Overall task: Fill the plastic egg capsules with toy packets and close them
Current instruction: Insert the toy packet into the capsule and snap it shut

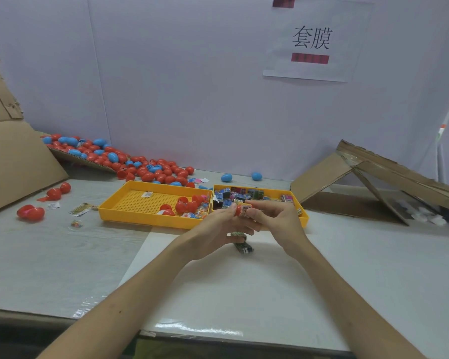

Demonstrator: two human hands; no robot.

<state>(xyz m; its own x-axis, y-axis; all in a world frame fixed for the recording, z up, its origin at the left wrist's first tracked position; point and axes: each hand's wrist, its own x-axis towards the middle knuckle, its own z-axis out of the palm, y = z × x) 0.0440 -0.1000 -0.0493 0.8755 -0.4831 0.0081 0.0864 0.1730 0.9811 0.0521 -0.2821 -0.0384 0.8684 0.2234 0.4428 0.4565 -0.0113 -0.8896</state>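
My left hand (pixel 215 230) and my right hand (pixel 275 218) meet above the table, just in front of the yellow trays. Between their fingers is a red egg capsule half (pixel 238 210) with a printed toy packet (pixel 246 210) sticking out of it. My left hand's lower fingers also grip another dark toy packet (pixel 241 244) that hangs below. The left yellow tray (pixel 140 206) holds several red capsule halves (pixel 185 206) and small packets. The right yellow tray (pixel 304 218) is full of toy packets (pixel 244 196).
A heap of red and blue egg capsules (pixel 130 161) spills from a cardboard sheet at the back left. Loose red eggs (pixel 31 212) and packets lie at the left. Two blue eggs (pixel 226 177) sit by the wall. Folded cardboard (pixel 368 182) stands at the right.
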